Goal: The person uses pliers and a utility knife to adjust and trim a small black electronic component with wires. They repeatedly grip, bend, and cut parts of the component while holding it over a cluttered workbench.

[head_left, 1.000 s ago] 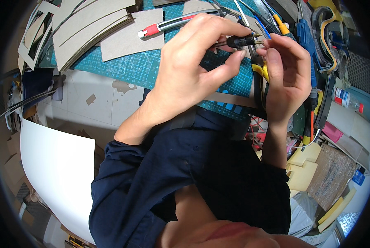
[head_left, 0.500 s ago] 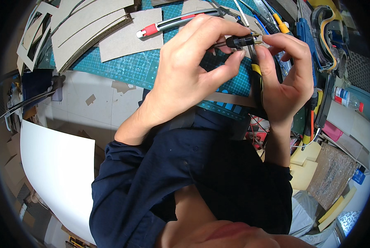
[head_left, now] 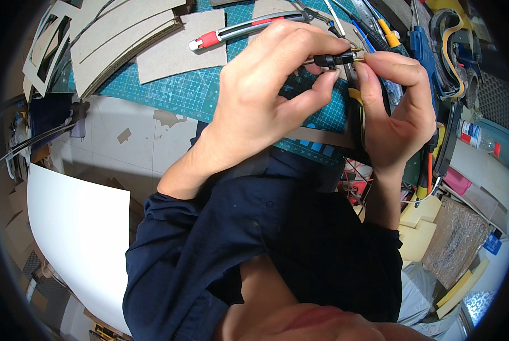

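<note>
A small black electrical plug (head_left: 333, 59) with brass-coloured prongs lies above the cutting mat (head_left: 175, 94). My left hand (head_left: 257, 85) grips the plug's body between its fingers, thumb apart below it. A dark cable runs back from the plug under that palm. From the other side, thumb and forefinger of my right hand (head_left: 399, 111) pinch at the end of the lower prong. Their tips partly cover it. Under the hands lie pliers with black and yellow handles (head_left: 355, 111). Just beyond my left hand rests a grey and red utility knife (head_left: 249, 29).
Grey cardboard sheets (head_left: 124, 34) are stacked at the far left of the mat. Tools crowd the far right, among them a blue glue gun (head_left: 422, 51) and goggles (head_left: 450, 54). A large white sheet (head_left: 78, 238) stands at the left, with cardboard scraps on the floor.
Both hands have shifted slightly to the right with the plug. My right fingertips have moved a little along the prongs. The tools and cardboard lie as before.
</note>
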`<move>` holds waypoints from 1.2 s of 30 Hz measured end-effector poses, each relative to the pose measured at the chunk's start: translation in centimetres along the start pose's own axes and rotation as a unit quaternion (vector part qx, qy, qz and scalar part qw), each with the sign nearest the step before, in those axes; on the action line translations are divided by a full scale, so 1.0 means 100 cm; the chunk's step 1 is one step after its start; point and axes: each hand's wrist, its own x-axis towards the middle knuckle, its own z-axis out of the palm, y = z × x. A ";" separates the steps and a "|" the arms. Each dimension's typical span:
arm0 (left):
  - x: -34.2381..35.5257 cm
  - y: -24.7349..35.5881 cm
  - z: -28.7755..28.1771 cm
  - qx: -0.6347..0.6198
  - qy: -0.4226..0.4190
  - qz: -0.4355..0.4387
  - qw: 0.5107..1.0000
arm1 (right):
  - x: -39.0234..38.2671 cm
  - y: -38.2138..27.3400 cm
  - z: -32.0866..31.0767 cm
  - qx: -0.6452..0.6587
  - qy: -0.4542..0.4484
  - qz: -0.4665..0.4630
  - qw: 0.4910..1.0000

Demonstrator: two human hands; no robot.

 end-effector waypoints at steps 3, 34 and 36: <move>-0.001 -0.005 0.002 -0.005 0.009 0.016 1.000 | 0.001 0.000 -0.001 0.002 -0.005 -0.005 1.000; -0.014 0.007 -0.006 -0.046 0.012 -0.092 0.995 | -0.038 -0.033 -0.073 -0.241 -0.215 0.175 0.930; -0.017 0.011 -0.006 -0.054 0.010 -0.107 0.993 | -0.040 -0.039 -0.064 -0.261 -0.251 0.179 0.915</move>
